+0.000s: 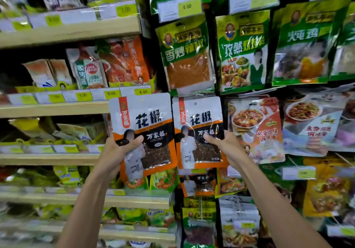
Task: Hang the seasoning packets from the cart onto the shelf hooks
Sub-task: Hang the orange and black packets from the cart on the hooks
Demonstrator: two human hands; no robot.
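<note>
Landmark: green chilli packet (185, 55), hanging on the rack.

Directly below it, the right hand (227, 145) is gripping the right peppercorn packet (198, 130) near its right edge. The thumb is curling over the front; the fingers are hiding behind. Cannot tell whether its top hole is sitting on a hook.

Below and left of the landmark, the left hand (119, 151) is holding the left peppercorn packet (143, 128) upright, thumb pressing across the front, fingers wrapping behind.

The two packets are sitting just beside each other.

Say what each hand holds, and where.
The left hand grips one white-and-orange packet at its left edge; the right hand pinches a matching packet at its right edge.
</note>
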